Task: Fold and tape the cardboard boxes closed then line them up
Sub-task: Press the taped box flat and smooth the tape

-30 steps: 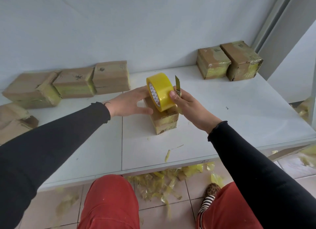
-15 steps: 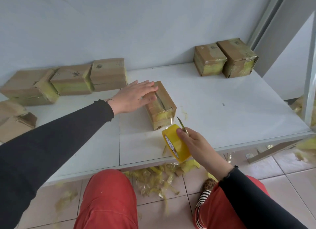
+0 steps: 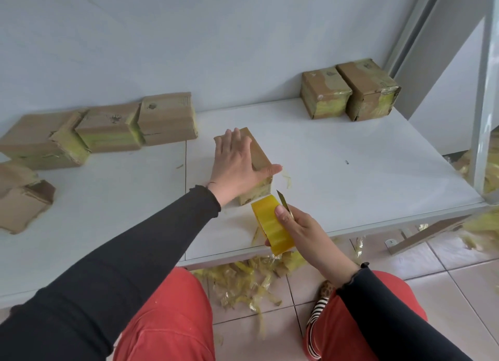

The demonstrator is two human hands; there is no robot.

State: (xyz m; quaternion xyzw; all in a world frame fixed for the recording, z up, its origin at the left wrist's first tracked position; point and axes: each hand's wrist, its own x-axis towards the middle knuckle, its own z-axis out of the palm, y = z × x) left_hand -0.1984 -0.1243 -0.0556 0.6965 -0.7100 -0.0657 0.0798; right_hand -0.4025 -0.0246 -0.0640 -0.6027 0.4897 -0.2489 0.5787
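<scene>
A small cardboard box [image 3: 258, 155] with yellowish tape on its near end stands in the middle of the white table [image 3: 351, 171]. My left hand [image 3: 237, 165] lies flat on its top, fingers straight, thumb stretched along the near edge. My right hand [image 3: 299, 229] grips a roll of yellow tape [image 3: 272, 224] just in front of the box, near the table's front edge. The same hand pinches a small cutter blade [image 3: 282, 200] that points up toward the box.
Two taped boxes [image 3: 348, 90] stand side by side at the back right by the wall. Three more boxes [image 3: 113, 128] sit in a rough row at the back left, with open boxes [image 3: 21, 201] at the far left. Tape scraps [image 3: 243, 282] litter the tiled floor.
My right hand has pulled the tape roll from above the box down to the table's front edge. My left hand has moved from the box's side to lie flat on its top.
</scene>
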